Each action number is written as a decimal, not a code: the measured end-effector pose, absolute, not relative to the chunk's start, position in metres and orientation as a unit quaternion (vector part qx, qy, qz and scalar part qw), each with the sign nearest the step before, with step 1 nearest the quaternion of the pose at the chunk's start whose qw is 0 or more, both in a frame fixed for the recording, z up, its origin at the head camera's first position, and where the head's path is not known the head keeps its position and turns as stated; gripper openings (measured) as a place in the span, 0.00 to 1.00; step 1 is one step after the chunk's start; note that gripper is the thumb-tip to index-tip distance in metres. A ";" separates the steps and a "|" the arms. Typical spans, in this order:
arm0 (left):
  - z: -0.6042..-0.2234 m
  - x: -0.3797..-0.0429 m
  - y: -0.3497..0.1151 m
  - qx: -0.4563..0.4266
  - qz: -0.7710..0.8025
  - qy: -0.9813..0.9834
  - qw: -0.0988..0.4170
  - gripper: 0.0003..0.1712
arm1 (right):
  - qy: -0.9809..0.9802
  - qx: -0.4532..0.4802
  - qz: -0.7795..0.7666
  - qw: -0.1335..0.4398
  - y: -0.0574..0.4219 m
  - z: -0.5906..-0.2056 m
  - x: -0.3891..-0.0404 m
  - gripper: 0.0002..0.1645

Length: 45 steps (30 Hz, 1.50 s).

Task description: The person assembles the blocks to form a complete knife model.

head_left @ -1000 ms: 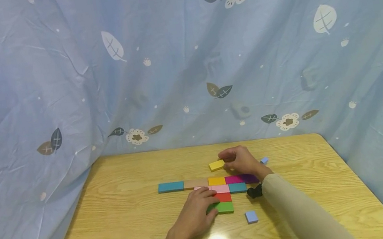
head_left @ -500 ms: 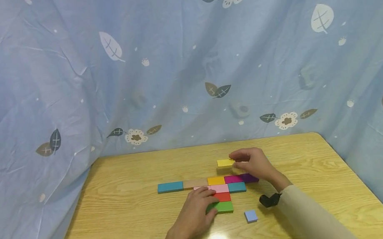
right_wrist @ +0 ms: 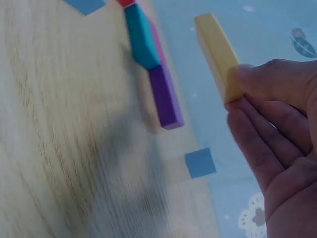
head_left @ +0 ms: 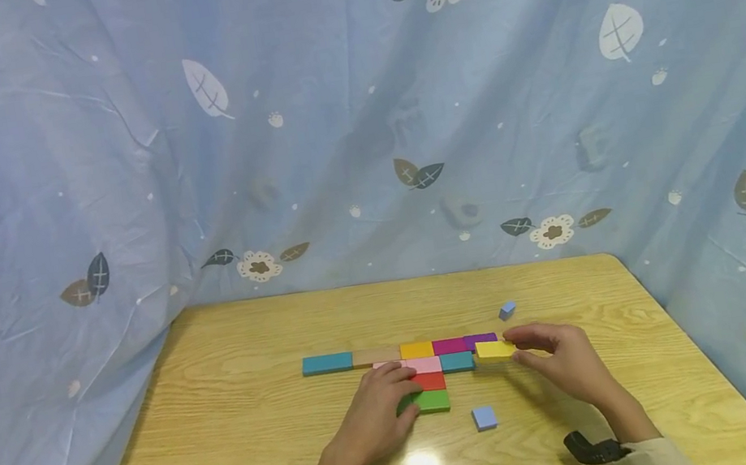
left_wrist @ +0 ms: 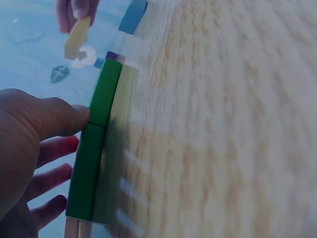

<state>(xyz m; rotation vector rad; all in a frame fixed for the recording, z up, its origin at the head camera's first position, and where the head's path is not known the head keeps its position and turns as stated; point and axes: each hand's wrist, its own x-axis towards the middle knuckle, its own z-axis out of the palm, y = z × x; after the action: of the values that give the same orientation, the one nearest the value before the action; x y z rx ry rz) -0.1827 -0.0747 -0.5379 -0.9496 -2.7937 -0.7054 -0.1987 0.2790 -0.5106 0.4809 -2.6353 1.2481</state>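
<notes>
My right hand (head_left: 567,361) pinches one end of a yellow block (head_left: 493,351) between thumb and fingers. In the right wrist view the yellow block (right_wrist: 218,57) is raised off the table, apart from the purple block (right_wrist: 166,99). The left hand (head_left: 373,418) rests over the left part of the laid blocks, its thumb touching the green blocks (left_wrist: 105,94) in the left wrist view. Under and beside it show a red block (head_left: 430,382), a pink block (head_left: 423,366) and a teal block (head_left: 456,362); the hand hides part of them.
The top row holds a blue block (head_left: 327,364), a tan block (head_left: 376,356), an orange block (head_left: 417,350) and a magenta block (head_left: 449,346). Two small light-blue blocks lie loose, one near block (head_left: 484,418) and one far block (head_left: 507,310). A patterned curtain (head_left: 323,109) hangs behind the table (head_left: 247,451).
My right hand has lifted the yellow block from behind the top row and carried it right and nearer, beside the teal block. The left hand has stayed in place.
</notes>
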 end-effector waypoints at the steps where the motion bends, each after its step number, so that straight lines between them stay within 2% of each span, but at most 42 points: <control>1: -0.538 -0.183 -0.075 -0.312 -0.232 -0.920 0.054 0.14 | -0.888 0.160 0.420 0.094 0.279 -0.510 -0.196 0.19; 14: -0.537 -0.183 -0.075 -0.308 -0.226 -0.923 0.046 0.14 | -0.880 0.153 0.440 0.097 0.256 -0.513 -0.180 0.18; 45: -0.537 -0.183 -0.075 -0.303 -0.228 -0.924 0.047 0.15 | -0.905 0.152 0.386 0.092 0.214 -0.536 -0.185 0.18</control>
<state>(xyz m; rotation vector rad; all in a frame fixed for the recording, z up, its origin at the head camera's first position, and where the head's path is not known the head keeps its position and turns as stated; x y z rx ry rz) -0.1829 -0.0748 -0.5370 -0.9257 -2.8190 -0.6969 -0.1851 0.2143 -0.5361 0.4508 -2.6894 1.1467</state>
